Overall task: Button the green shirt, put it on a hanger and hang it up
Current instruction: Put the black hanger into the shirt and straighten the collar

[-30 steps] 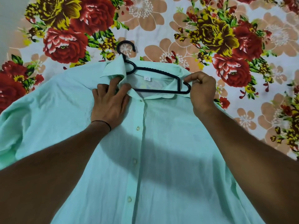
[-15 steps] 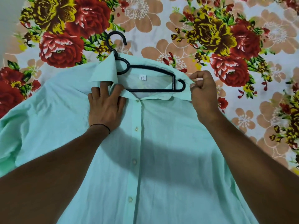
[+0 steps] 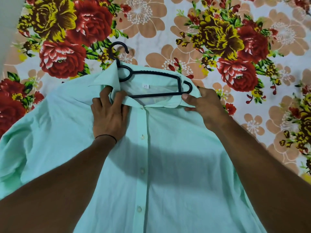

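The green shirt (image 3: 168, 174) lies flat and front up on the bed, its placket buttoned. A black plastic hanger (image 3: 154, 73) sits inside the open neck, its hook sticking out past the raised left collar flap, its right end showing at the right collar. My left hand (image 3: 109, 115) presses on the shirt just below the left collar, fingers spread, fingertips at the collar fold. My right hand (image 3: 202, 105) pinches the right collar and shoulder cloth beside the hanger's right end.
The shirt rests on a floral bedsheet (image 3: 185, 31) with large red, yellow and tan flowers. A pale wall or edge (image 3: 8, 22) shows at the far left. The shirt's left sleeve (image 3: 13, 157) bunches near the left border.
The hanger has slid left, so its right end now sits at the right collar. My right hand shifted down onto the collar cloth. My left hand stayed pressed in place.
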